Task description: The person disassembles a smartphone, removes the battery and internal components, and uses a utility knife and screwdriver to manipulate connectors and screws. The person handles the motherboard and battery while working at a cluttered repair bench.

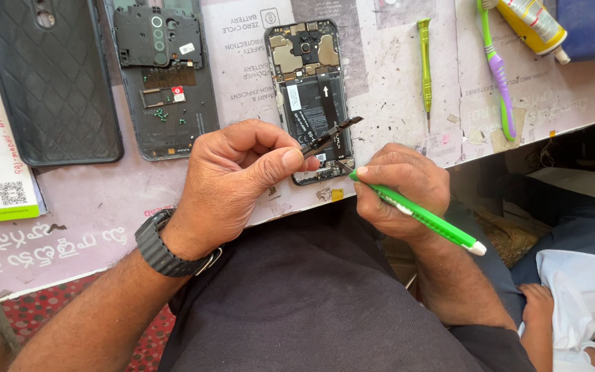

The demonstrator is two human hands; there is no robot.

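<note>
Here, going left to right: a dark phone case (49,83) and a removed back cover (166,83) lie on the counter (91,207). The left hand (232,182), with a wristwatch (163,244), has its fingers (287,160) closed narrowly on a black ribbon strip (332,134), which rises up and to the right from the pinch. Beneath it lies the opened phone (315,100), long axis running away from the person, its lower end just beside both hands. The right hand (401,186) grips a green tool (418,215), tip pointing up-left at the phone's lower end. Further right lie a green screwdriver (424,62) and a toothbrush (497,72).
</note>
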